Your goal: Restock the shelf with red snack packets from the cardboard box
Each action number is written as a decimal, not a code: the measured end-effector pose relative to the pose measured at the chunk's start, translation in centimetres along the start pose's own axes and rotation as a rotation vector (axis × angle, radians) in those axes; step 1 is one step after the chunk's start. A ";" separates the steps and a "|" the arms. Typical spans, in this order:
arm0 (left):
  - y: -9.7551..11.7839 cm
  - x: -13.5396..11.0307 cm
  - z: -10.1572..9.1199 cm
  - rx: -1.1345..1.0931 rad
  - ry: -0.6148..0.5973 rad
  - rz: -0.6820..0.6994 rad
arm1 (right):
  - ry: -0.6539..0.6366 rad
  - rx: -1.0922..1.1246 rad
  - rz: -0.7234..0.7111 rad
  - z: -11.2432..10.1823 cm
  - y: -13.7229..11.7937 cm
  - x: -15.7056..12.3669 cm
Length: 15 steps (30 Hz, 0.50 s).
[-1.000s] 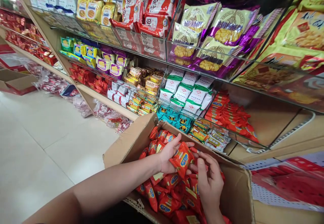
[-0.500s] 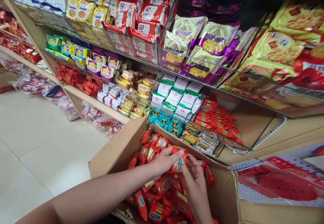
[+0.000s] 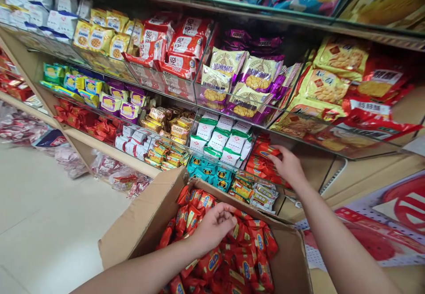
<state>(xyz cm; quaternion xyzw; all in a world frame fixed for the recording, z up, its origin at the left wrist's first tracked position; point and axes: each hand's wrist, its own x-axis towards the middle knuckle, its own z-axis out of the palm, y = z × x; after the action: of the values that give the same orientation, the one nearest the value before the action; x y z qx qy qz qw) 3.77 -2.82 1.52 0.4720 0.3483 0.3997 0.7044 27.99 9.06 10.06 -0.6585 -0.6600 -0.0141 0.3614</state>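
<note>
My right hand [image 3: 289,166] reaches into a compartment of the lower shelf and pinches a red snack packet [image 3: 266,148] between thumb and fingers. That packet is at the top of a stack of like red packets [image 3: 260,168]. Over an open cardboard box [image 3: 288,252] is my left hand [image 3: 215,224], its fingers curled and the thumb near them. Whether anything is in those fingers is hidden. Loose red packets with blue and yellow labels [image 3: 212,263] fill the box beneath the left hand.
White-and-green packets [image 3: 219,139] fill the compartment left of the red stack. Teal packets [image 3: 209,170] and small silver packets [image 3: 264,195] lie lower down. A clear shelf front [image 3: 239,112] and larger biscuit bags [image 3: 255,79] are above. Pale floor tiles [image 3: 66,205] show at left.
My right hand has moved from the box up and right to the shelf with a red packet. The left hand stays over the box, fingers now curled. The view has shifted.
</note>
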 end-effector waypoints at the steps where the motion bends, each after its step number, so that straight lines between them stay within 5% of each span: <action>1: -0.2 0.1 -0.1 0.023 0.000 0.012 | -0.021 0.008 -0.019 0.7 0.1 0.9; 8: -1.3 0.8 -1.1 0.137 0.041 0.007 | 0.071 0.006 -0.063 3.1 -0.4 0.4; 15: -1.9 0.7 -0.4 0.211 -0.029 0.001 | 0.067 -0.321 -0.040 3.1 -2.0 0.5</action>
<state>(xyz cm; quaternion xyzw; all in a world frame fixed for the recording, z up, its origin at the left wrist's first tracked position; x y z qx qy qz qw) 4.21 -2.49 -0.47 0.5494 0.3780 0.3543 0.6556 24.91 10.72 8.90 -0.6935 -0.6500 -0.1483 0.2729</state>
